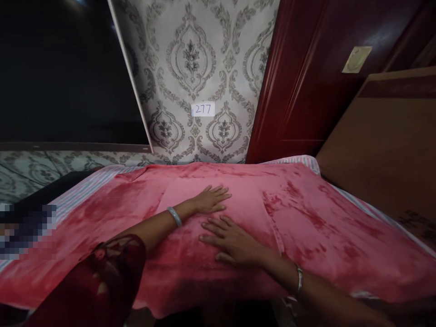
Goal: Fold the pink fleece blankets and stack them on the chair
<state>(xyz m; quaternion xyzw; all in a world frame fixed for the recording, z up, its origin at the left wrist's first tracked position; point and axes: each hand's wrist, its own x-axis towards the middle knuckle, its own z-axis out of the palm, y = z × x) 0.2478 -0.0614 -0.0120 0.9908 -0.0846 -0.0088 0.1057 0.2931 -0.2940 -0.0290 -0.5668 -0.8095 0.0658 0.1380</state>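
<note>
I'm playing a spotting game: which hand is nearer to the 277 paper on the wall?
Left. The left hand is on the pink cloth, farther forward, toward the 277 paper; the right hand is also there, farther back from it.

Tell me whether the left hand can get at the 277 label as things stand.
Probably yes: the left hand lies flat on the pink cloth, and nothing visible blocks the way up to the 277 label, though it may take a forward lean.
</note>
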